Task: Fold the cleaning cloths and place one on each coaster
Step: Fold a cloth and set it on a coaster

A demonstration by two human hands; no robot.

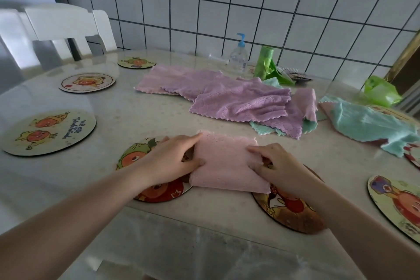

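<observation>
— What's behind the worktop (141, 116)?
— A wall of pale square tiles (250, 7) with dark grout, running the whole width.
— Any furniture?
— A white chair (66, 27) at the far left, pushed up to the edge.
— And the surface?
— Glossy, pale, faintly patterned, under soft, dim light. A wooden frame (404, 57) shows far right.

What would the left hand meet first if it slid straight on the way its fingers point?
Probably the right hand: the left hand points rightward across the folded pink cloth it already holds, though depth is unclear.
</observation>
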